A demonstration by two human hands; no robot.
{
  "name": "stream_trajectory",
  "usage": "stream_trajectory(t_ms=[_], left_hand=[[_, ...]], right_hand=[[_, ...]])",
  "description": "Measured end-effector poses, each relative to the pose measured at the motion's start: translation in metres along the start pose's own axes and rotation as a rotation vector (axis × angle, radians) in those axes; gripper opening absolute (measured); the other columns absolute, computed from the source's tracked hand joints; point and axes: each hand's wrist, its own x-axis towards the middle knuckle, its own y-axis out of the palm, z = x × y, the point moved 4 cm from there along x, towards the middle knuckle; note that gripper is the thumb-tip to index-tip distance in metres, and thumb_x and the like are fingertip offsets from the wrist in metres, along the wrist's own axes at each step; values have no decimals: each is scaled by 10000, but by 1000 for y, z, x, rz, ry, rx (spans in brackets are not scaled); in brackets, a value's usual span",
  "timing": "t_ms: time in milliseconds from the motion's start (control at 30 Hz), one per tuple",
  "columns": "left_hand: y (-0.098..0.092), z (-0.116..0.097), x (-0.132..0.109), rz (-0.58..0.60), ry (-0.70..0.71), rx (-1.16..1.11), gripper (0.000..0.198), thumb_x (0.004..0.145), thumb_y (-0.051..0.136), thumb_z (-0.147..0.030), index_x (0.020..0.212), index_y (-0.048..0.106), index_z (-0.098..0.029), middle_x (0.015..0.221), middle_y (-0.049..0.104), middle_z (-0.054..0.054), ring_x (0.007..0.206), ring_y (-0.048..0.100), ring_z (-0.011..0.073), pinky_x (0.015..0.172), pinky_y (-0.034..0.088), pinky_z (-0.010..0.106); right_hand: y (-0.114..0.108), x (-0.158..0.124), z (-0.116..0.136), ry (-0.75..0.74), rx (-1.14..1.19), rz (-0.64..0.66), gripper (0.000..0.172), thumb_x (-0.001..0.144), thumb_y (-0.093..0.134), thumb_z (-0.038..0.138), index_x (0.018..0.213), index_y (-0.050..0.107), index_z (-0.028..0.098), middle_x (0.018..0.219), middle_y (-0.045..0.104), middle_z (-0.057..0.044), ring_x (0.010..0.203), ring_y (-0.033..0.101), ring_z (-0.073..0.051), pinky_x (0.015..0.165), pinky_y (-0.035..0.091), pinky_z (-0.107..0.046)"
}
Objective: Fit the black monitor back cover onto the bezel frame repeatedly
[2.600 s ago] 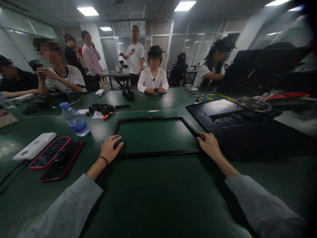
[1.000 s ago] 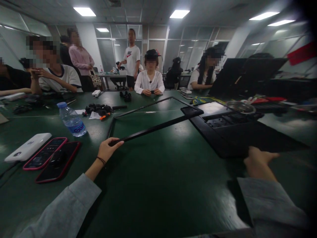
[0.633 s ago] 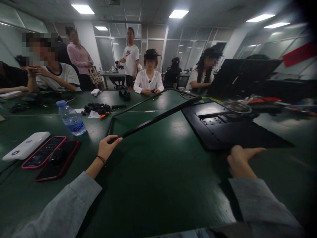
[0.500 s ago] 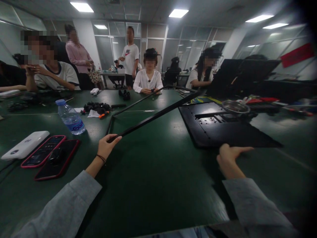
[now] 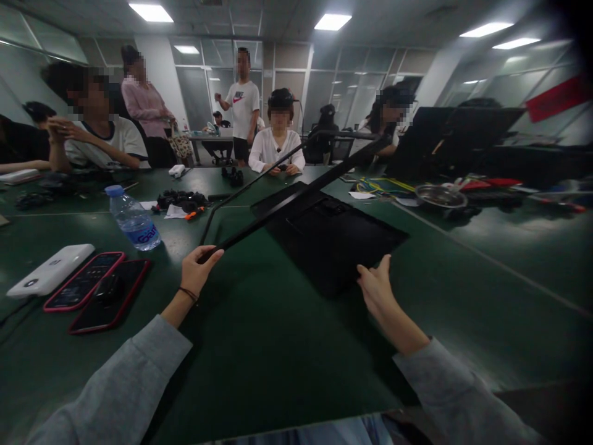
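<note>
My left hand [image 5: 197, 272] pinches the near corner of a thin black rectangular frame [image 5: 278, 210], which is held tilted above the table, its far end raised. Beyond and partly behind that frame is a flat black panel [image 5: 343, 241] with a recessed section near its middle, resembling a monitor's back cover. My right hand [image 5: 377, 287] is closed at the panel's near right edge, with thumb and a finger at the rim; its other fingers are partly hidden.
On the green table [image 5: 278, 358], a water bottle [image 5: 136, 219], a white power bank [image 5: 50, 272] and two red-edged phones [image 5: 86, 281] stand at left. A metal bowl [image 5: 440, 196] and a dark screen-like panel [image 5: 454, 142] are at right. A person [image 5: 278, 145] sits opposite.
The black panel has shifted left and turned, now lying partly behind the frame. My right hand has moved left with it. The frame's far end has risen while my left hand keeps its hold.
</note>
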Motion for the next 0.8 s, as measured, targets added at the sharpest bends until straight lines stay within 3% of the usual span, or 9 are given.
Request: stream_trajectory(t_ms=[100,233,333,400,433,567,667,733,800], left_hand=[[-2,-7,-2,2,59,46,543,675,800,-645,966,762,-188,930,770,65,872,709,223,831,557,351],[-4,-17,-5,3,181,152,498,707,782,-649,934,767,-205,952,766,65,910,700,240,895,547,388],[-4,-21,-7,20,280,229,464,744,762,-649,928,769,-223,963,757,63,918,690,240,900,534,402],[-4,-23,-8,49,361,271,431,770,754,-636,922,770,-233,937,748,56,893,678,232,879,525,398],[-3,-23,-9,64,402,294,415,778,756,-629,916,771,-238,917,743,52,879,671,228,867,519,396],[0,-22,-7,116,502,382,375,779,776,-615,893,772,-258,884,749,43,876,655,231,871,493,401],[0,-20,-4,143,520,405,368,782,775,-615,893,771,-264,885,762,41,890,654,234,883,483,400],[-2,-18,-1,144,515,412,374,783,769,-623,893,769,-265,883,766,40,892,652,236,878,482,396],[-4,-15,2,150,499,425,378,785,761,-630,889,766,-267,889,769,38,908,652,237,884,483,392]], right_hand=[[9,13,9,257,213,26,1115,756,648,330,1656,-9,348,1078,696,-74,782,682,-226,633,577,-355],[16,53,27,189,200,265,903,680,735,341,1529,431,292,908,733,-32,774,694,-236,678,584,-387],[4,81,31,62,52,64,606,723,729,480,1256,662,199,859,719,-67,864,687,-267,782,587,-434],[-7,90,32,25,48,-62,502,802,642,574,1132,695,201,916,725,-100,963,691,-288,858,581,-451],[-11,92,33,38,90,-43,506,850,572,623,1119,692,212,958,729,-113,1009,693,-294,883,578,-456],[-22,89,36,197,376,248,723,915,291,803,1147,668,231,1087,725,-155,1070,699,-294,915,573,-473],[-28,86,38,227,449,281,641,858,493,794,1116,662,231,1040,718,-123,984,701,-267,890,577,-438],[-28,86,38,169,370,246,542,761,739,624,1132,653,238,989,712,-78,910,690,-242,856,577,-404],[-26,87,36,81,235,195,567,688,824,475,1174,655,236,971,699,-49,859,669,-220,831,569,-381]])
